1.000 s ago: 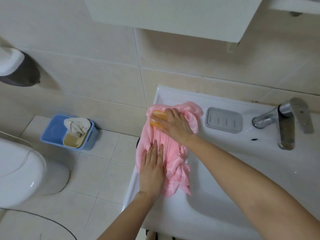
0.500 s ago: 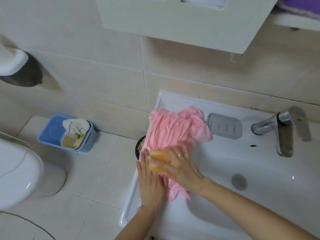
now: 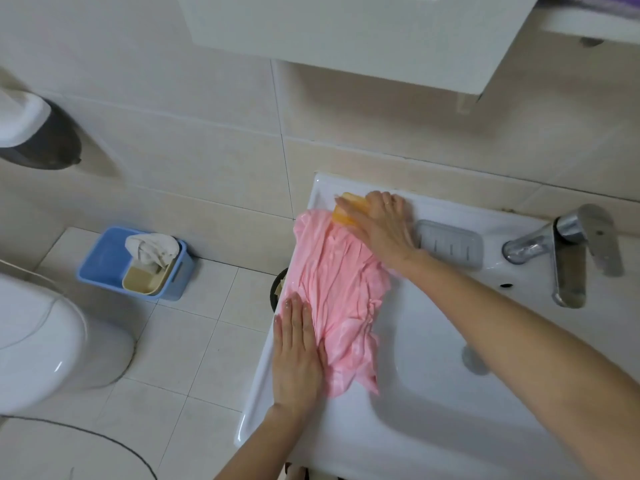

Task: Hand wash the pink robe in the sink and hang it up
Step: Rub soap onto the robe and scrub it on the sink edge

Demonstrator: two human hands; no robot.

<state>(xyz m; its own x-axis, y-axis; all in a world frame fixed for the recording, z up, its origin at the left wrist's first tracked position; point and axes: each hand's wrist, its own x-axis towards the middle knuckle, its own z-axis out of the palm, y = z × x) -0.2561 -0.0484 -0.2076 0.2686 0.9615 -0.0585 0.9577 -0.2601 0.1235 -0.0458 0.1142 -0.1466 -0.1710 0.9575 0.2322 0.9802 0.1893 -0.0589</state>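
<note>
The wet pink robe (image 3: 341, 292) lies spread along the left rim of the white sink (image 3: 433, 420). My left hand (image 3: 298, 355) presses flat on the robe's near left edge, fingers straight. At the robe's far end, by the sink's back left corner, my right hand (image 3: 382, 223) grips an orange bar of soap (image 3: 346, 213) against the cloth. My right forearm crosses over the basin and hides part of the drain (image 3: 472, 360).
A grey soap dish (image 3: 450, 245) sits on the sink's back ledge, with a chrome tap (image 3: 568, 258) to its right. On the tiled floor stand a blue bin (image 3: 135, 263) holding a cloth and a white toilet (image 3: 45, 337). A white cabinet (image 3: 346, 32) hangs above.
My right hand slid the soap from the robe's near end, beside my left hand, up to its far end. My left hand stayed pressing the cloth.
</note>
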